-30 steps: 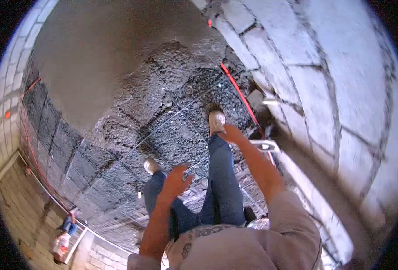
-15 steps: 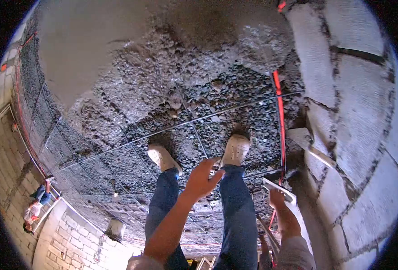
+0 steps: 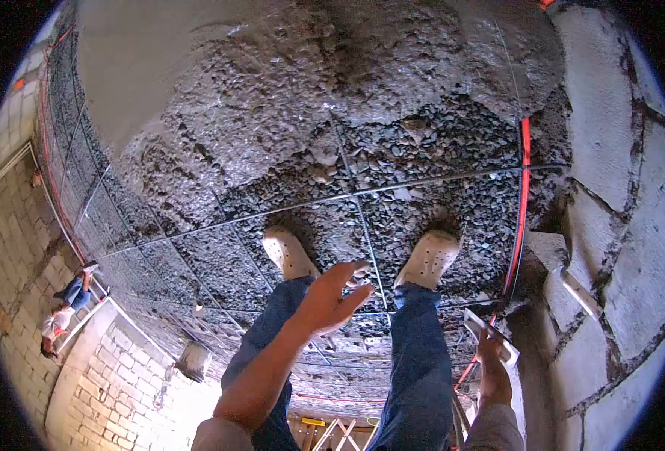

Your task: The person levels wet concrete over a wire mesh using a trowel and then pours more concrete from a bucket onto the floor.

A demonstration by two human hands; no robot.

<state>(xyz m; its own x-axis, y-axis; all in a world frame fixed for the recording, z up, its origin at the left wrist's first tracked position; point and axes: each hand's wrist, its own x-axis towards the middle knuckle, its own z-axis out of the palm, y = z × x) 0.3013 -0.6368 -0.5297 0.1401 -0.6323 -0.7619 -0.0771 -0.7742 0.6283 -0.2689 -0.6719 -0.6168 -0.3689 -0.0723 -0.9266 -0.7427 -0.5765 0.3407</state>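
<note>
Over the gravel, between the person's legs, hangs my left hand (image 3: 331, 302), its fingers apart and nothing in them. My right hand (image 3: 490, 352) is low on the right, closed round a flat pale trowel (image 3: 492, 338) beside the red tube (image 3: 524, 180). Two light perforated clogs (image 3: 429, 259) stand on the gravel (image 3: 438, 150), just below a long metal rod (image 3: 302, 204). Wet concrete (image 3: 129, 68) covers the ground beyond, smooth at the upper left and rough in the middle.
A stone block wall (image 3: 592, 98) rises along the right. Crossed rods run over the gravel to the left. At the far left, a person (image 3: 66, 312) sits near a block wall (image 3: 21, 248). A yellow object (image 3: 313, 422) shows at the bottom.
The view has shifted, so the feet, rods and wall appear elsewhere in the frame. The feet stand wider apart. The trowel remains in my right hand, and my left hand stays open.
</note>
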